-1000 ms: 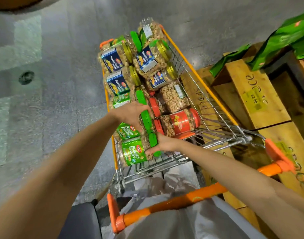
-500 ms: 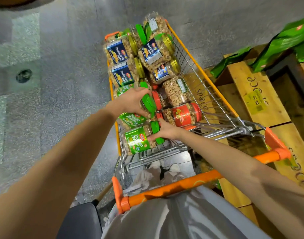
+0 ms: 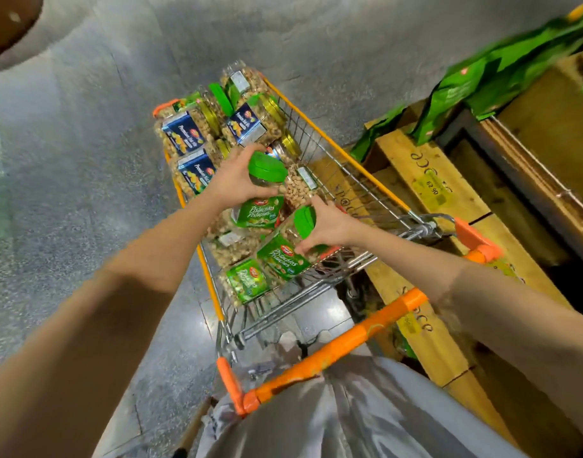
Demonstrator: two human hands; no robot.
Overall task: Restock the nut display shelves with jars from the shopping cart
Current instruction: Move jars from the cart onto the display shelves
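fingers of the left hand (image 3: 232,178) clamped the clear plastic neck of one green-lidded jar (image 3: 257,212); the right hand (image 3: 329,226) gripped a second jar (image 3: 281,259) by its round green lid. both squarish tubs, labelled "pistachios", were above the near end of the wire shopping cart (image 3: 349,340).

A grocery shop floor: a wire shopping cart (image 3: 366,328) with an orange handle is packed with branded nut jars (image 3: 184,133). Beside it stand wooden display crates (image 3: 412,160) bearing a price sticker (image 3: 428,190), topped with green retail bags (image 3: 475,84), on a polished stone floor (image 3: 68,193).
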